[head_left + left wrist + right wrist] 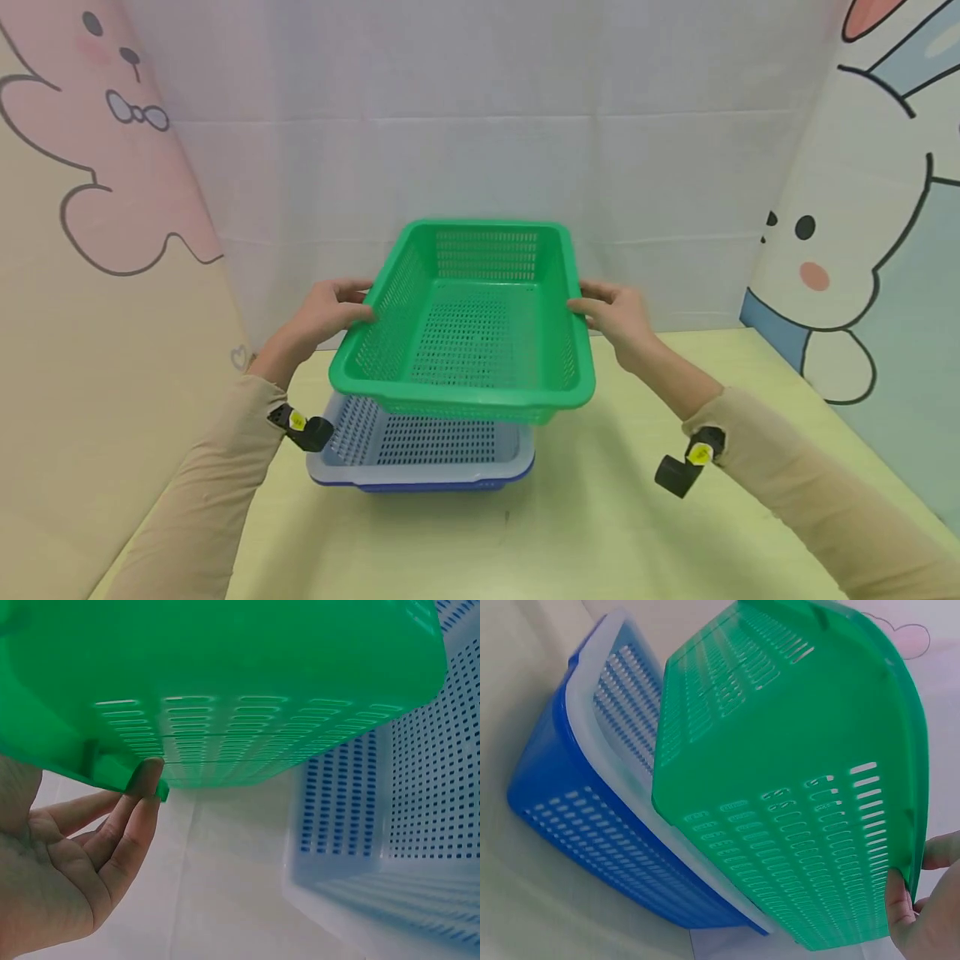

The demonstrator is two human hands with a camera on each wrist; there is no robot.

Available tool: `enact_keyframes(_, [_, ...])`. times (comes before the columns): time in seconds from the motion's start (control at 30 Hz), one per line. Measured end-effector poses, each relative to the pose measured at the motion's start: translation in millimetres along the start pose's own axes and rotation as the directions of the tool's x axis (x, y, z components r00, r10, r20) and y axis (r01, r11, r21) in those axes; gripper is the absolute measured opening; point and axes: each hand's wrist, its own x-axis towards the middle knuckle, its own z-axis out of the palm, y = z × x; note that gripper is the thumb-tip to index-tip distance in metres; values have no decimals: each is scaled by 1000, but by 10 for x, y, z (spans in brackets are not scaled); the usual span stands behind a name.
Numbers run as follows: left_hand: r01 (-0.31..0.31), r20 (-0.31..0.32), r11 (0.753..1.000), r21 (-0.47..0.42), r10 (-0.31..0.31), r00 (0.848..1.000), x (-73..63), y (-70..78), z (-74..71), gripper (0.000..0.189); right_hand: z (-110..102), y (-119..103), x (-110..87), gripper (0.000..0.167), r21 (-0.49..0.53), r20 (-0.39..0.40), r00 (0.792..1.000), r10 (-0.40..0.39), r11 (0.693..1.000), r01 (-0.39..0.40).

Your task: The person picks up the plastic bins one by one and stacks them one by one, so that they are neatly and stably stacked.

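Note:
A green plastic basket (pixel 480 329) with slotted sides is held up, tilted, above a stack of baskets. My left hand (pixel 322 315) grips its left rim, thumb on top and fingers curled beneath, as the left wrist view shows. On the opposite rim my right hand (pixel 617 318) pinches the edge between thumb and fingers. Below it a pale blue-grey basket (pixel 435 442) sits nested in a dark blue basket (pixel 592 825). The green basket covers the back part of this stack in the head view.
The stack stands on a pale yellow-green table (pixel 585 517). Behind is a white curtain (pixel 480 117). Walls with cartoon animals (pixel 817 250) flank the table on both sides. Each sleeve carries a small black camera (pixel 678 475).

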Motion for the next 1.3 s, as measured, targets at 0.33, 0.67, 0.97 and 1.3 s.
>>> enact_keyframes(0.33, [29, -24, 999, 40, -28, 999, -144, -206, -136, 60, 276, 52, -79, 56, 121, 93, 993, 67, 990, -78])
enact_keyframes(0.67, [50, -13, 996, 72, -49, 999, -304, -376, -133, 60, 423, 178, -144, 53, 123, 114, 993, 18, 992, -32])
enact_keyframes(0.97, [65, -23, 996, 69, -63, 998, -365, -517, -72, 62, 484, 314, -154, 53, 87, 130, 991, -20, 996, 9])
enact_keyframes(1.3, [84, -22, 995, 55, -83, 996, -389, -640, -28, 63, 531, 490, -126, 53, 93, 143, 989, -48, 995, 35])
